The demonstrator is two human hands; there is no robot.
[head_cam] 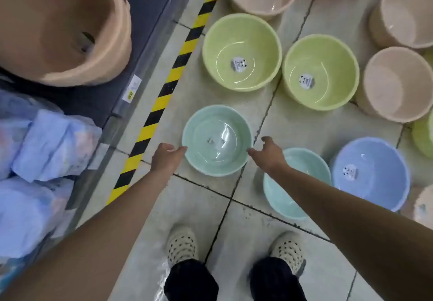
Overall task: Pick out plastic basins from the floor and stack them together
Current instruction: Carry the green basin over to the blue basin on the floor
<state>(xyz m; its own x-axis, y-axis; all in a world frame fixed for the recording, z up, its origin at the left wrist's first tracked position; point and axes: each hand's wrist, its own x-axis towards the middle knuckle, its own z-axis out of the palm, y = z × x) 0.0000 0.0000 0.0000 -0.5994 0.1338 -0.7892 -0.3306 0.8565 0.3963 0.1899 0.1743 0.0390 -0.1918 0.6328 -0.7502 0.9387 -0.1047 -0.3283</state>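
Both hands reach down to a mint basin [216, 140] on the tiled floor [304, 122]. The left hand [166, 158], loosely curled, touches its left rim; the right hand [269, 152], fingers spread open, touches its right rim. Neither has closed on it. Farther off, two green basins [241, 51] carry panda stickers [239, 63], writing unreadable.

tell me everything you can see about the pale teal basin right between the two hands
The pale teal basin is round, smooth and glossy, plastic by its look, with a rolled rim. It sits upright and empty on the tiled floor, beside the striped yellow and black tape. A small, blurred mark shows on its bottom. The left hand reaches its left rim and the right hand its right rim, fingertips at the edge, no closed grip yet.
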